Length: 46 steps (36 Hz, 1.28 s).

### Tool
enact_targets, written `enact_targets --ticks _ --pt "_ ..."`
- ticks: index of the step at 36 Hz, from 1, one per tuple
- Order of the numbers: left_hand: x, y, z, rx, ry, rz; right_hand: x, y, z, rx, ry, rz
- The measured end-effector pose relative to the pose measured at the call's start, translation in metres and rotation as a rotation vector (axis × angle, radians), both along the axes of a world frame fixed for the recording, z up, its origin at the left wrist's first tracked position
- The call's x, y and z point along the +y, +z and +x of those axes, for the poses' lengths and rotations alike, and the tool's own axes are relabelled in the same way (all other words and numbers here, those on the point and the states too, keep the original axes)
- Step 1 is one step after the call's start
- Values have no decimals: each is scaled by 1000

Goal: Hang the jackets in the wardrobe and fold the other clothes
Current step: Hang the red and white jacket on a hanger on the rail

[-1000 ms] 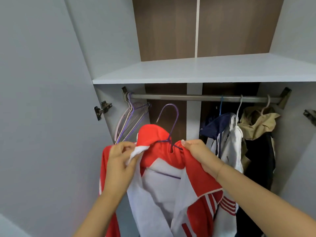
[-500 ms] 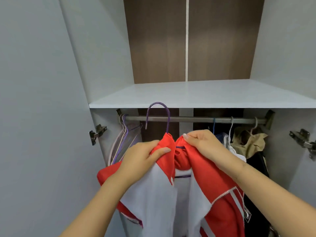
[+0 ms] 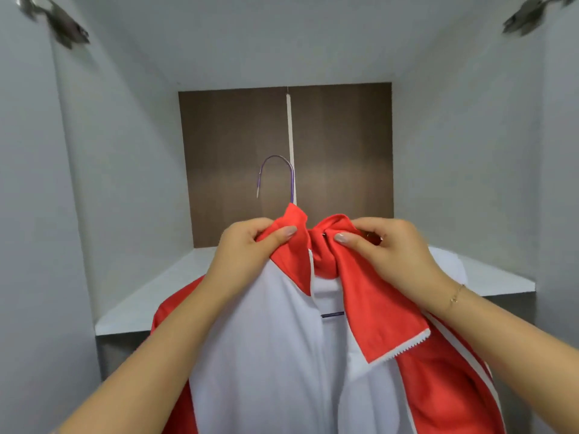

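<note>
Gripped the red-and-white jacket (image 3: 282, 355) at its collar: left hand (image 3: 242, 255) pinching the left side, right hand (image 3: 388, 252) the right. Rose between the two grips, the purple hanger hook (image 3: 279, 177). Lay beyond and below, a white wardrobe shelf (image 3: 175, 283); stood behind it, a brown back panel (image 3: 341, 158), between grey side walls (image 3: 125, 151).

Jacket (image 3: 282, 355) in my grip: red collar and sleeves, white front panels, white zip edging, white stripes on the sleeve at 4 o'clock. Hanger (image 3: 283, 173): purple wire, 12 o'clock. Wardrobe shelf (image 3: 150, 296): white; back panel (image 3: 341, 158): dark brown woodgrain.
</note>
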<state>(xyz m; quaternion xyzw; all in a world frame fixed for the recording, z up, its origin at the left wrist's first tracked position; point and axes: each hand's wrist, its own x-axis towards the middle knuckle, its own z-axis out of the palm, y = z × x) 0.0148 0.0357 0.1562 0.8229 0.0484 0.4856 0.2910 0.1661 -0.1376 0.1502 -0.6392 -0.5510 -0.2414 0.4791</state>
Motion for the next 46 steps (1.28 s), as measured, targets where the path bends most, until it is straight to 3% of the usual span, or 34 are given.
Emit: enact_targets --ticks 8,16,19,29,34,40,43,46 --pt "70 100 63 -51 -48 73 62 73 48 -88 -142 249" --pt "151 153 143 -74 14 49 159 130 135 -100 -113 202" --pt "190 133 176 21 20 -90 203 117 173 -40 -94 88" --pt "287 -12 242 453 3 -507 295 -22 271 181 17 -436" --pt "294 -26 231 616 7 -572 308 -32 279 229 6 -577" --pt "286 -19 229 526 86 -634 304 -20 284 158 -96 -614" --pt "273 -3 224 594 180 -525 294 -2 285 170 -65 -604" --pt "246 23 209 688 158 -439 272 25 278 274 38 -738"
